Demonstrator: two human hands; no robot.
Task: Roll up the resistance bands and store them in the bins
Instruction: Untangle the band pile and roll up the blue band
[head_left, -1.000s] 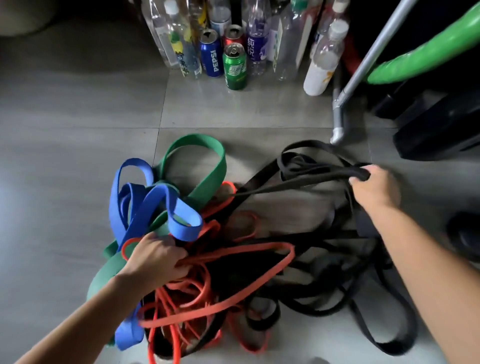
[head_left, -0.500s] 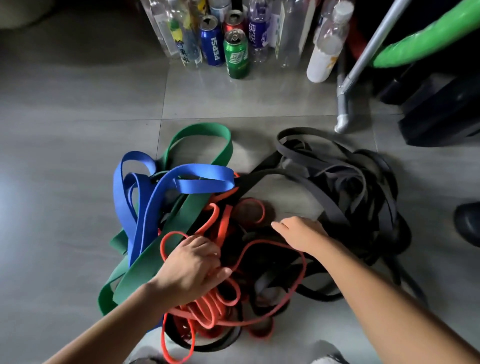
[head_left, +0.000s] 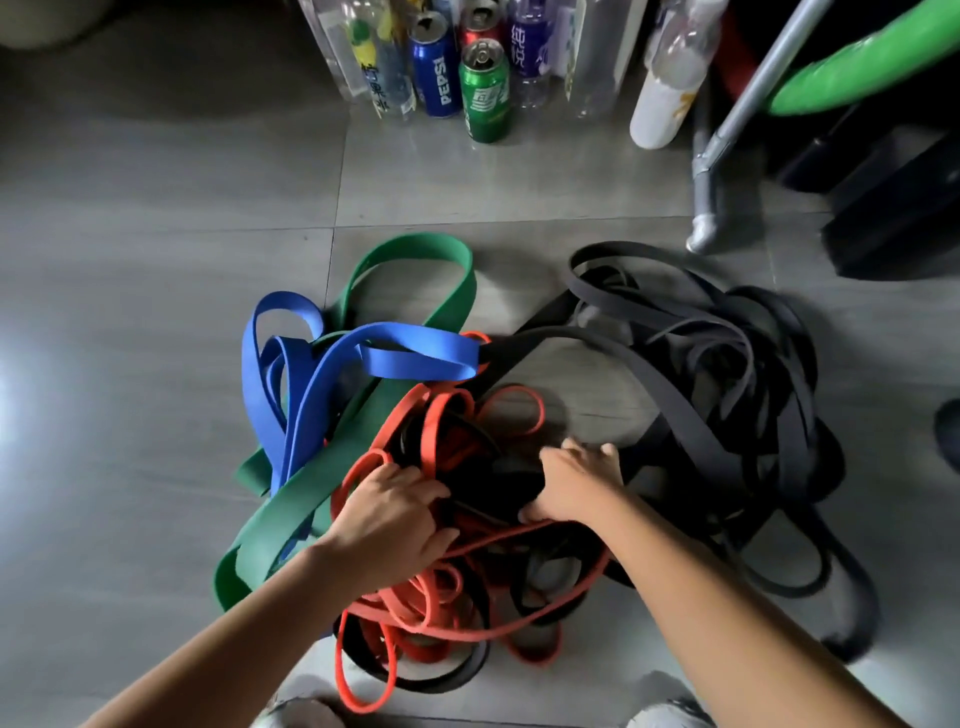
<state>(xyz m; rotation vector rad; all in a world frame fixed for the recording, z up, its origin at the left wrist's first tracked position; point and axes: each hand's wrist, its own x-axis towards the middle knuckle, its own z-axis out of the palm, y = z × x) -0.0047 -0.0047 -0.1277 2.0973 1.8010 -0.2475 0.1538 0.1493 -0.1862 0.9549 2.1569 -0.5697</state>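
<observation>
- A grey tiled floor (head_left: 156, 312), dimly lit, with a bright glare at the left edge.
- At the far side stand clear bottles (head_left: 363, 57), a blue can (head_left: 435, 73), a green can (head_left: 485, 93) and a white bottle (head_left: 660, 104).
- Far right: a slanted metal pole (head_left: 737, 114), a bright green padded bar (head_left: 857, 67) and a dark case (head_left: 893, 208).
- The resistance bands lie unrolled in one tangled heap on the floor, in the middle.
- The green band (head_left: 415, 249) loops at the far left, and the blue band (head_left: 415, 358) lies over it.
- The orange bands (head_left: 447, 587) pile up near the person, while the black bands (head_left: 701, 374) spread to the right.
- The left hand (head_left: 387, 519) lies on the orange bands with its fingers bent down into them; I cannot tell whether it grips one.
- The right hand (head_left: 579, 483), just right of it, has thumb and fingers curled round a wide black band in the middle of the heap.
</observation>
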